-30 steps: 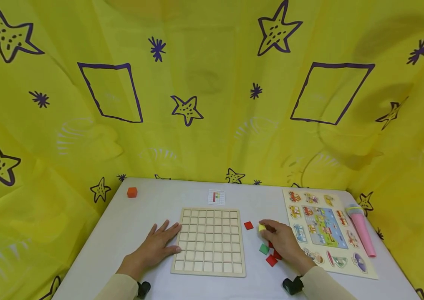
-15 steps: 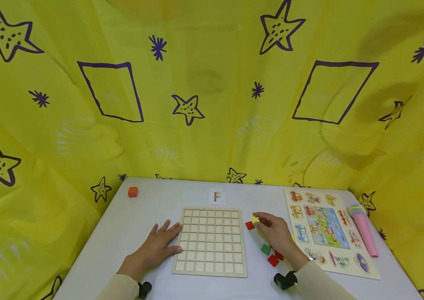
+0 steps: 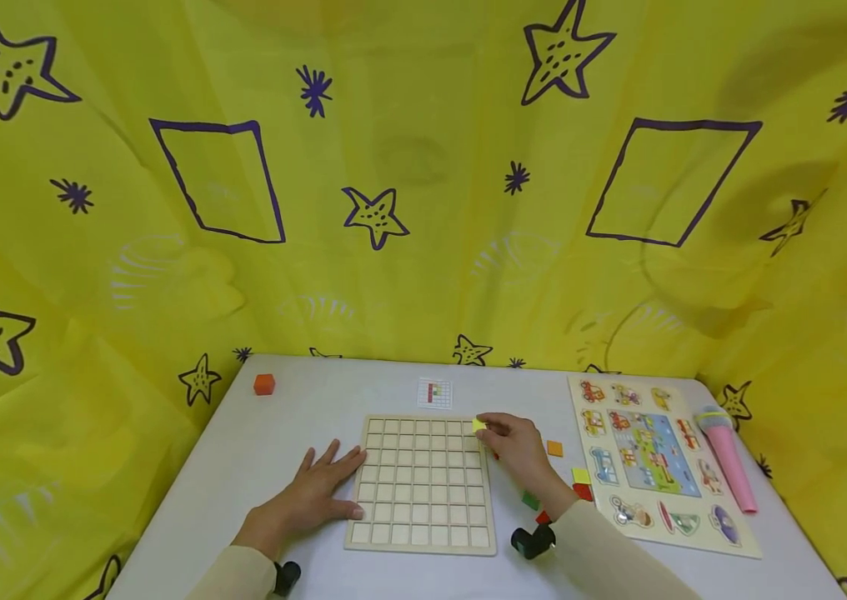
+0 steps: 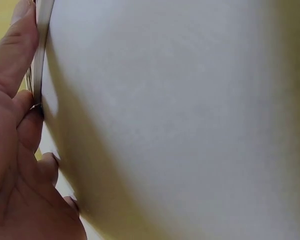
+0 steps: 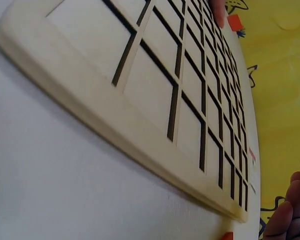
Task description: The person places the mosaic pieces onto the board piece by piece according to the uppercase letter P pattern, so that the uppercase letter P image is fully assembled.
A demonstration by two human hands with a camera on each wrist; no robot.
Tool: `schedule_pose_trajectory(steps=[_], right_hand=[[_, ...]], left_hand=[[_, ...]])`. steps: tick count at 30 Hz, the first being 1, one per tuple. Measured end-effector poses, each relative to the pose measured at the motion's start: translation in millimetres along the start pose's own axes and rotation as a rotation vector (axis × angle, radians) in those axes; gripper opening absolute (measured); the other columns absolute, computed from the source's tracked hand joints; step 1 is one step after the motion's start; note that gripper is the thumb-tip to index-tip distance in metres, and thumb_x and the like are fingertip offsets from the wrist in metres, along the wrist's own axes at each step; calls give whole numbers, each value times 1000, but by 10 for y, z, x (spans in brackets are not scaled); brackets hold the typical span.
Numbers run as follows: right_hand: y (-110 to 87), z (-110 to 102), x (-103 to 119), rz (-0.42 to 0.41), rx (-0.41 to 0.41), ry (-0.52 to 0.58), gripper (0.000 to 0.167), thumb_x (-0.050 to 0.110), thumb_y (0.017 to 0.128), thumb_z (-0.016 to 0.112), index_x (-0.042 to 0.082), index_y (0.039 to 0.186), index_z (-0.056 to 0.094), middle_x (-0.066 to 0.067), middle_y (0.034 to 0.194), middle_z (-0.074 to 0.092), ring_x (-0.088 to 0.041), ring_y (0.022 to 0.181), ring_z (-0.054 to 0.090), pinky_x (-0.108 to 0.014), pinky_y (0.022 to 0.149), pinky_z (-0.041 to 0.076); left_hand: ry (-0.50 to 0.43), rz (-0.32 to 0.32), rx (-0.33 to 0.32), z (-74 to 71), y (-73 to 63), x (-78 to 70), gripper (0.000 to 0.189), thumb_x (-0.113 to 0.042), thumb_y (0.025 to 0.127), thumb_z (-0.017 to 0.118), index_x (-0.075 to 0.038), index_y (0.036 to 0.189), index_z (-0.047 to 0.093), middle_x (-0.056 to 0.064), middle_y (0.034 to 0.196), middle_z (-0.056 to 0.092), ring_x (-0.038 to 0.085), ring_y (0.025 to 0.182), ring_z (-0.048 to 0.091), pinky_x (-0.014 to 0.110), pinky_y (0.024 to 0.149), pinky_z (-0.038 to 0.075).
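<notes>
At opposite edges of the board point(image 3: 421, 488), left hand point(image 3: 309, 498) rests spread; right hand point(image 3: 517, 452) pinches yellow tile point(image 3: 478, 425).

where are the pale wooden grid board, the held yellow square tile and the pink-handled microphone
Pale wooden grid board point(image 3: 420, 476): head view, middle cell
Held yellow square tile point(image 3: 478, 425): head view, exposed face
Pink-handled microphone point(image 3: 730, 468): head view, handle

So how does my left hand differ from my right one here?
Your left hand has spread fingers; your right hand has bent ones. The left one touches the left edge of the grid board; the right one pinches a yellow tile near the board's far right corner. Both come out of light sleeves.
</notes>
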State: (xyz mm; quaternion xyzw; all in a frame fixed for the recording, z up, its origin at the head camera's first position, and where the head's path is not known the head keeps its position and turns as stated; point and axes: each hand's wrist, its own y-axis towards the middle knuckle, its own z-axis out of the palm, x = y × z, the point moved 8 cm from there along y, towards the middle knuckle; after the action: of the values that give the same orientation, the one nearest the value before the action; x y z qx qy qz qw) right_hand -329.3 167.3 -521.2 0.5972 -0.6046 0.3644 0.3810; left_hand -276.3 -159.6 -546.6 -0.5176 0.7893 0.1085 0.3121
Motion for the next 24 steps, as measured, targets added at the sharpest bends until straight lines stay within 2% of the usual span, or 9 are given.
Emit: schedule_pose_trajectory(steps=[6, 11, 18, 24], right_hand=[[81, 249, 52, -11, 28, 5, 21, 8, 95, 76, 4, 115, 79, -5, 101, 76, -15, 92, 64, -23, 74, 54], [98, 387, 60, -10, 52, -6, 20, 9, 96, 75, 5, 115, 79, -5, 100, 75, -16, 91, 62, -23, 74, 54], [65, 460, -6, 28, 40, -17, 20, 10, 96, 77, 8, 116, 80, -3, 102, 75, -17, 94, 63, -27, 79, 56], [61, 519, -37, -32, 33, -23, 20, 9, 94, 78, 8, 114, 80, -4, 104, 76, -15, 93, 63, -26, 79, 56]], left_hand=[[-6, 3, -1, 10, 6, -44, 95, -45, 83, 85, -11, 162, 43, 11, 169, 39, 47, 162, 11, 71, 127, -8], [1, -8, -13, 30, 21, -54, 96, -46, 82, 85, -11, 161, 44, 9, 169, 40, 46, 162, 11, 72, 126, -8], [9, -17, -23, 55, 39, -70, 96, -46, 80, 86, -11, 160, 46, 7, 168, 41, 46, 162, 11, 74, 124, -10], [21, -37, -22, 76, 56, -47, 96, -45, 80, 87, -14, 161, 46, 4, 169, 41, 43, 163, 11, 72, 125, -10]])
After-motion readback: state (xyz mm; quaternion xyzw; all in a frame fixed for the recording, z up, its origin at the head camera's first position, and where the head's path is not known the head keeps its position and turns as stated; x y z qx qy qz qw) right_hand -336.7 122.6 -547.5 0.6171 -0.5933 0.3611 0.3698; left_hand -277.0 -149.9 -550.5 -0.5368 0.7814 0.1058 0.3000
